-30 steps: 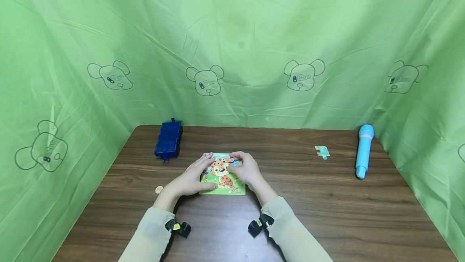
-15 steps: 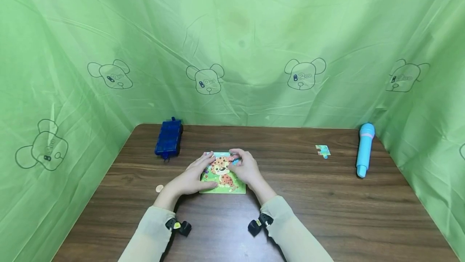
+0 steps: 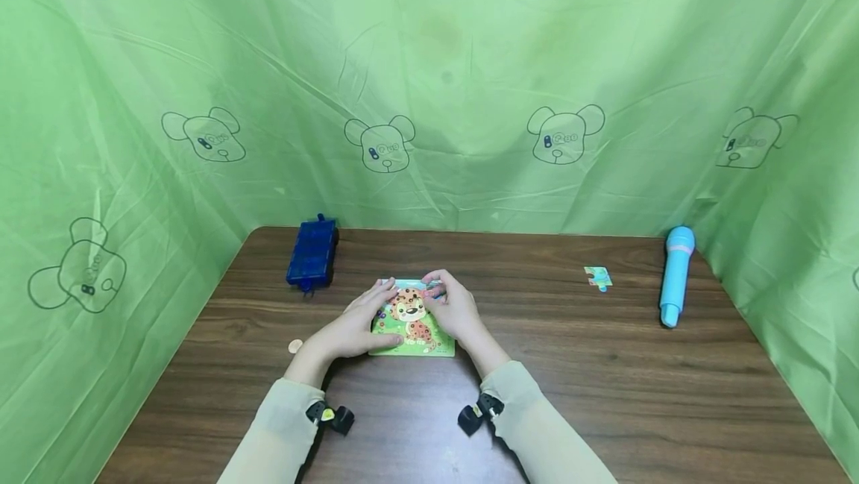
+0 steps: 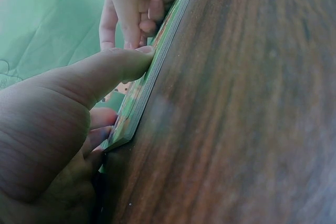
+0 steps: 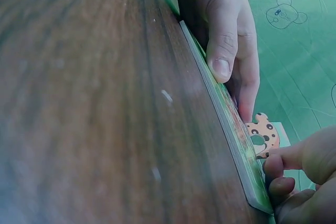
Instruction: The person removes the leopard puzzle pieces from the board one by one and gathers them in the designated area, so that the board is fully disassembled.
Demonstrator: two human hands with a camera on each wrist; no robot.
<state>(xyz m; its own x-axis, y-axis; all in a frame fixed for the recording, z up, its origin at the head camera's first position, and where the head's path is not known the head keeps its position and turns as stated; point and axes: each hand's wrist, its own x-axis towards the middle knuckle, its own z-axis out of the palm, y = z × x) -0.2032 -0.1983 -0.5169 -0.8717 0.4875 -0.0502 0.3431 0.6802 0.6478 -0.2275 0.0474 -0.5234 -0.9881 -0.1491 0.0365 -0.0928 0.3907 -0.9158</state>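
Dark wood-grain worktop [image 3: 604, 379], with the leopard puzzle board [image 3: 411, 324] lying flat at its middle; all positions below are given relative to this board. Your left hand [image 3: 352, 327] lies on the board's left side, thumb pressed along the near edge and fingers stretched flat over the picture, which by the look of it serves to keep the board from sliding. Your right hand [image 3: 452, 309] covers the board's far right corner, fingers curled down onto a small puzzle piece [image 3: 432, 288] there; the wrist views show the fingertips bearing on the board's surface, but whether they pinch the piece or merely press it cannot be told. A loose puzzle piece [image 3: 597, 276] lies well to the right of the board, apart from both hands. Further right again rests a light blue toy microphone [image 3: 674, 275], lengthwise on the worktop. A dark blue box [image 3: 312, 253] stands beyond the board to the left, and a small tan disc [image 3: 294, 347] lies left of it, near your left wrist. Green sheeting [image 3: 443, 81] printed with bear heads encloses the worktop behind and at both sides.
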